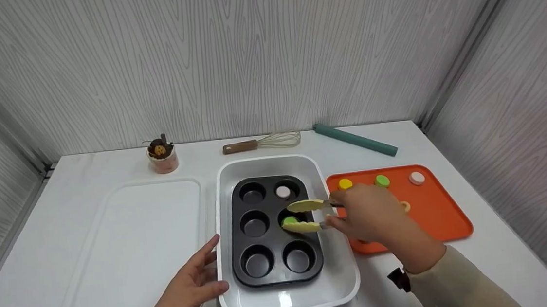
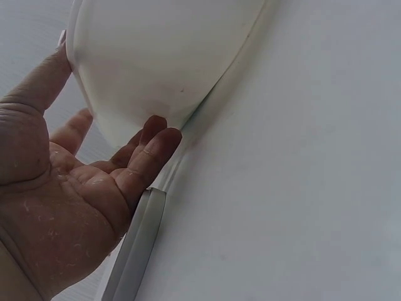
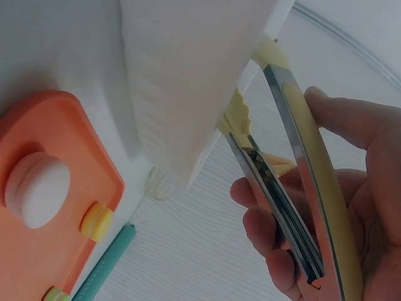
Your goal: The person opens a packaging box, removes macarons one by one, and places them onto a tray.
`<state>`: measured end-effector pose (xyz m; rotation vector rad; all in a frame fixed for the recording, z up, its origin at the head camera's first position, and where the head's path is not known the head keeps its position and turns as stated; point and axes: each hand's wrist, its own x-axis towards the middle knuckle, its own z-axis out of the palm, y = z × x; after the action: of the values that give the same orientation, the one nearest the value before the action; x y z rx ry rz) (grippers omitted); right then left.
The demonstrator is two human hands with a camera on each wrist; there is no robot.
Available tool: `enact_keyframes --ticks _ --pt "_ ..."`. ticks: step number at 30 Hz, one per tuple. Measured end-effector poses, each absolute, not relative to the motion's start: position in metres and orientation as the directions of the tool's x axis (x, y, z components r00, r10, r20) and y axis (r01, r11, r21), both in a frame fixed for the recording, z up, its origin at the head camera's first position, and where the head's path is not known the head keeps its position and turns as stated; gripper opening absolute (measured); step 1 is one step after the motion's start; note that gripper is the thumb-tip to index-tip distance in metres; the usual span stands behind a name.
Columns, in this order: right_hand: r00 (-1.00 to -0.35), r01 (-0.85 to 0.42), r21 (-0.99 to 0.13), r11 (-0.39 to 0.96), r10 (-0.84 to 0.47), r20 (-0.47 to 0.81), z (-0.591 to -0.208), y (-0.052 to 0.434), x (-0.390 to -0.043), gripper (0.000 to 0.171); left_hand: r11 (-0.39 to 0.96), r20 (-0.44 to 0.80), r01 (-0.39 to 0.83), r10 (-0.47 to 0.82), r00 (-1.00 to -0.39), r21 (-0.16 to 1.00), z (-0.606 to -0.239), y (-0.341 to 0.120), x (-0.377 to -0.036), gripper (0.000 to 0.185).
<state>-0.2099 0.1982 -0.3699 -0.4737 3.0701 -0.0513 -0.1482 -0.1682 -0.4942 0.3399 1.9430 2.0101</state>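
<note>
1. Head view: looking down on a white counter [image 1: 458, 266]. Right hand [image 1: 368, 214] gripping yellow tongs [image 1: 307, 215] by the handle end, fingers curled round both arms, tips parted over a green macaron [image 1: 289, 220] sitting in the middle right cup of a dark muffin tin [image 1: 274, 229]. Tin resting inside a white baking dish [image 1: 246, 302]. Left hand [image 1: 191, 287] lying loosely spread, fingertips touching the dish's near left rim, holding nothing. Orange tray [image 1: 447, 218] just right of the dish, carrying more small macarons. Pale macaron [image 1: 283, 192] filling the far right cup. Whisk [image 1: 263, 143] and teal rolling pin [image 1: 354, 140] lying at the back.

2. Left wrist view: showing the palm upturned, relaxed fingers [image 2: 160, 144] bracing the dish's [image 2: 156, 56] smooth, rounded outer wall.

3. Right wrist view: showing the tongs' [image 3: 301, 188] steel arms with yellow facing, pinched between thumb and fingers [image 3: 263, 232], squeezed only partway.

4. Judging handling: macaron probably light, small and easily crushed or cracked; calling for gentle pressure across its round edge, tongs closing slowly. Scalloped tips likely helping against slipping.
</note>
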Motion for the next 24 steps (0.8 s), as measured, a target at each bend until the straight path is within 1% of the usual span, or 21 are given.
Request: enact_keyframes --ticks 6,14,20,24 --pt "-0.956 -0.277 -0.02 0.961 -0.277 -0.093 -0.361 0.191 -0.217 0.048 -0.034 -0.033 -0.051 0.397 -0.917 0.998 -0.495 -0.17 -0.148 0.097" --pt "-0.959 -0.265 -0.029 0.964 -0.267 -0.093 -0.368 0.192 -0.219 0.045 -0.067 -0.016 -0.049 0.415 -0.91 0.997 -0.497 -0.168 -0.149 0.096" --pt "-0.962 -0.253 -0.004 0.968 -0.252 -0.106 -0.369 0.191 -0.219 0.047 -0.03 -0.053 -0.07 0.391 -0.919 0.997 -0.495 -0.169 -0.149 0.097" --pt "-0.953 -0.295 -0.007 0.955 -0.295 -0.061 -0.372 0.189 -0.219 0.038 -0.013 -0.074 -0.086 0.379 -0.923 0.996 -0.495 -0.17 -0.148 0.097"
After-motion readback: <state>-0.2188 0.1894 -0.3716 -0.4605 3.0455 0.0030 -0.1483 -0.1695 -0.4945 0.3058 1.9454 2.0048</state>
